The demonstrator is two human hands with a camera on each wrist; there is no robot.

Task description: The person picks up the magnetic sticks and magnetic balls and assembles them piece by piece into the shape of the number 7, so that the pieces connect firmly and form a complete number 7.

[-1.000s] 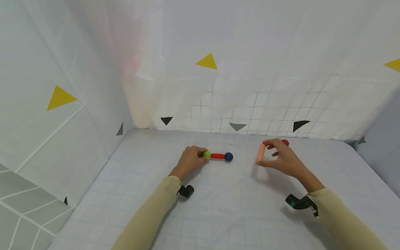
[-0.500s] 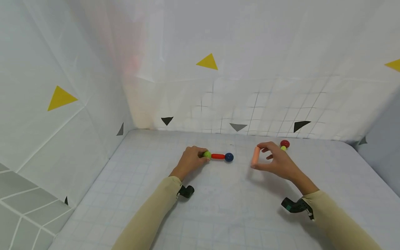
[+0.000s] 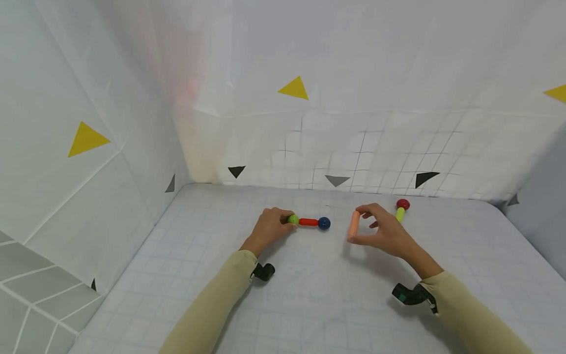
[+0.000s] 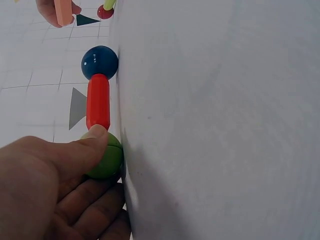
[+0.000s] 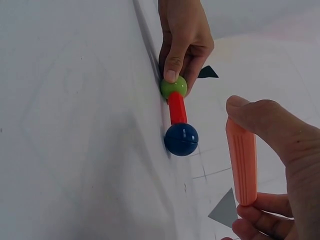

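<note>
My left hand (image 3: pixel 269 227) pinches a green ball (image 3: pixel 293 220), which is joined to a red rod (image 3: pixel 308 222) with a blue ball (image 3: pixel 324 223) at its other end. To the right, my right hand (image 3: pixel 389 234) holds an orange rod (image 3: pixel 354 224) by its two ends between thumb and fingers, a short way from the blue ball and not touching it. The left wrist view shows the thumb on the green ball (image 4: pixel 109 159). In the right wrist view the orange rod (image 5: pixel 242 165) stands nearly upright in the picture.
Behind my right hand a dark red ball (image 3: pixel 403 204) lies joined to a yellow-green rod (image 3: pixel 400 214) on the white gridded surface (image 3: pixel 309 305). A white sheet wall with yellow, grey and black triangles rises at the back, and another wall stands at the left.
My right hand has moved left and slightly nearer with the orange rod, closer to the blue ball. The yellow-green rod has come into view behind it. My left hand has stayed in place.
</note>
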